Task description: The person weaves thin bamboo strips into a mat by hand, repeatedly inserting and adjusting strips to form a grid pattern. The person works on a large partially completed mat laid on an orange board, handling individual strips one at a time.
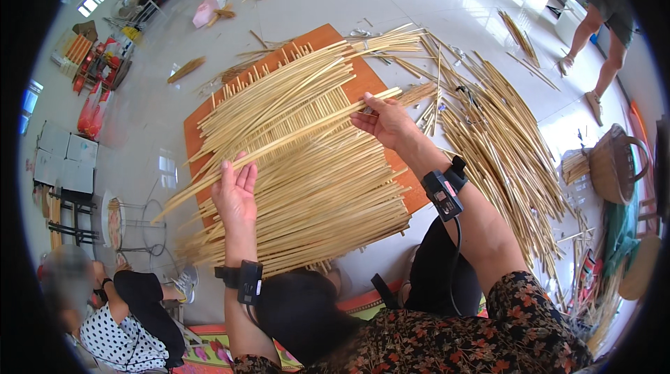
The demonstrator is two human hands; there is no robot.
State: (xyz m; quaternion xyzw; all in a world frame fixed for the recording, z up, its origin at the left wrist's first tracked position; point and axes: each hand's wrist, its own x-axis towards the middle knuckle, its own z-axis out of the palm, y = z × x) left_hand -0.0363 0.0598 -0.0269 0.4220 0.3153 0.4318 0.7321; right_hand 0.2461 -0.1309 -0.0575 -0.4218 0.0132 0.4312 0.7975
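Note:
My left hand (236, 191) and my right hand (382, 121) hold a few long, pale yellow reed stalks (300, 134) slantwise between them. The left thumb and fingers close on the lower left part of the stalks. Near their upper right end, my right hand pinches them. Under the stalks lies a half-made reed mat (328, 189), its rows of stalks crossed by thin upright pegs or strands in the middle. The mat rests on an orange-brown board (368, 75), and more stalks (286, 88) lie across its far part.
A large heap of loose reeds (499, 143) spreads over the floor to the right. Beyond it stands a wicker basket (613, 164). A seated person in a dotted top (125, 335) is at lower left; another person's legs (604, 46) show at upper right. A wire stand (150, 227) is at left.

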